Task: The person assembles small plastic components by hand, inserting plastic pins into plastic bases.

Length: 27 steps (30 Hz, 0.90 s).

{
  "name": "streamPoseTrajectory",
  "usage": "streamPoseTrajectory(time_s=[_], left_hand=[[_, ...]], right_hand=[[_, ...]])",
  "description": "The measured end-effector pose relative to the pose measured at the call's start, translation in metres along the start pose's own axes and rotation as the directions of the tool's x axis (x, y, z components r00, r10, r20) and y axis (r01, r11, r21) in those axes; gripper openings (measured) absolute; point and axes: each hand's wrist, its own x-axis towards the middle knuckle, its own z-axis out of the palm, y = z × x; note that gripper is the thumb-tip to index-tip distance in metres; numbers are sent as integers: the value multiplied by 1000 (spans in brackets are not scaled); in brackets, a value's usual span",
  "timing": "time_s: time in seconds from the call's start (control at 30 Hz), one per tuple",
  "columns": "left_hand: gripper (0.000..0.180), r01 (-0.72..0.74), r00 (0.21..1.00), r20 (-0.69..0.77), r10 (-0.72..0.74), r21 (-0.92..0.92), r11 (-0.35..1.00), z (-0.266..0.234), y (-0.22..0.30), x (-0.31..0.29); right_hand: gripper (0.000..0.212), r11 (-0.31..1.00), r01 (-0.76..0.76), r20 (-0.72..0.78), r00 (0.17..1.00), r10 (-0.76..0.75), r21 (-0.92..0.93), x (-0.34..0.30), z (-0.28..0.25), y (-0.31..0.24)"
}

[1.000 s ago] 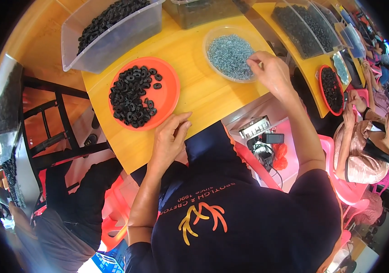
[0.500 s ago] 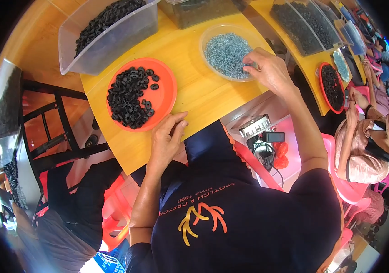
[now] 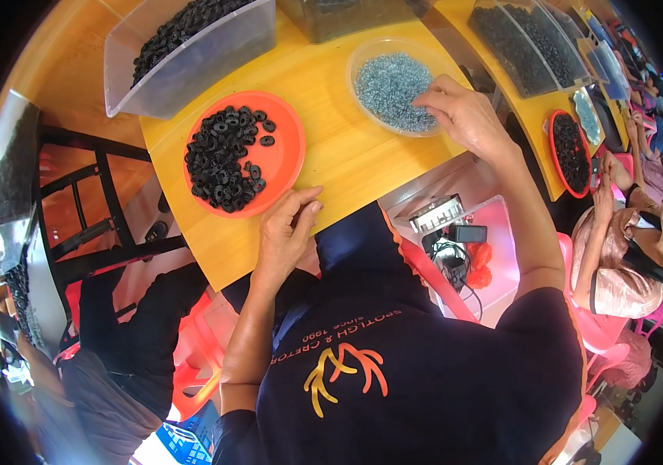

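Note:
My right hand [image 3: 471, 116] is at the right side of a round clear plastic tub [image 3: 351, 60]. Its thumb and index finger are closed together over the small blue-grey pieces [image 3: 389, 81] inside; anything between the fingertips is too small to make out. My left hand [image 3: 289, 229] rests at the table's near edge, beside a round orange-red plate [image 3: 291, 147]. Its fingers are curled, with thumb and index near each other, and what they may hold is hidden. Small black ring-shaped parts [image 3: 219, 159] are heaped on the plate's left side, a few lying apart.
A large translucent bin [image 3: 168, 85] of black parts stands at the yellow table's [image 3: 323, 139] far left, another bin [image 3: 339, 19] behind. Below the right edge, a pink box [image 3: 498, 232] holds cables. Another person [image 3: 626, 248] sits at a table on the right, a person in black trousers [image 3: 141, 325] at left.
The view has shifted slightly, so the table sits a little higher. My right fingers have drawn closer together over the small pieces; my left hand stays at the table edge.

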Motion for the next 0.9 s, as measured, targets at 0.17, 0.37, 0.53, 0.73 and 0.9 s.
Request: streamPoseTrajectory(time_s=[0.17,0.37,0.53,0.73,0.9], left_hand=[[20,-65,998,-12,65,39,997,-1,-5,-1],[20,-75,997,32,72,91,993,-5,-8,-1],[20,-113,994,20,112,91,989,-3,-8,-1],[19,-65,998,-16,65,3,998,2,-2,1],[19,-53,998,-33,53,0,999,-2,-5,-1]], right_hand=[[20,992,94,45,995,-90,-79,0,-8,3],[17,997,46,126,991,-39,-54,-3,-11,3],[14,999,-24,136,990,21,21,0,-15,2],[14,966,-178,74,983,166,189,-9,-12,7],[16,977,-187,-5,982,189,104,-5,-17,2]])
